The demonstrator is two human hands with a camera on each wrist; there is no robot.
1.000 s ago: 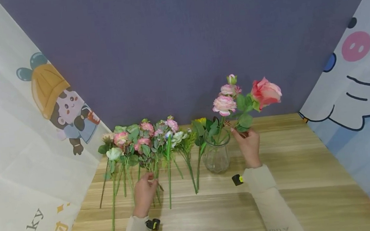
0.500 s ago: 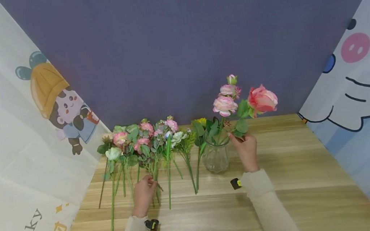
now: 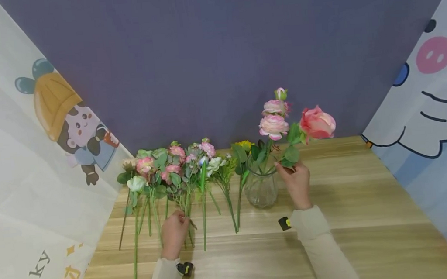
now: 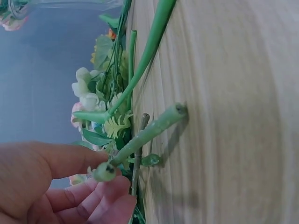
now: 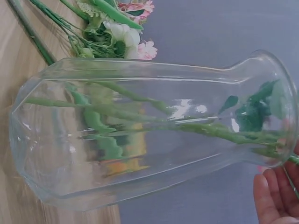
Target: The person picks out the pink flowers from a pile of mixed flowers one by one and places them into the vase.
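At the right of the table in the head view stands a clear glass vase (image 3: 261, 193). Beside its rim, my right hand (image 3: 297, 184) holds a coral-pink rose (image 3: 317, 123) by its stem, and the bloom leans out to the right. A pale pink multi-bloom flower (image 3: 273, 126) rises from the vase mouth; green stems (image 5: 205, 128) cross inside the glass in the right wrist view. Over the flowers on the left, my left hand (image 3: 174, 233) pinches a green flower stem (image 4: 149, 133) near its cut end, between thumb and fingers.
A row of artificial flowers lies along the left: a white bloom (image 3: 137, 184), pink blooms (image 3: 145, 166), a green bud stem (image 3: 204, 215) and a yellow flower (image 3: 244, 145) behind the vase. A dark panel (image 3: 218, 70) closes the back, with printed curtains on both sides.
My right hand has moved a little left and down toward the vase rim, bringing the rose lower. My left hand stays almost where it was, and the flowers on the table lie as before.
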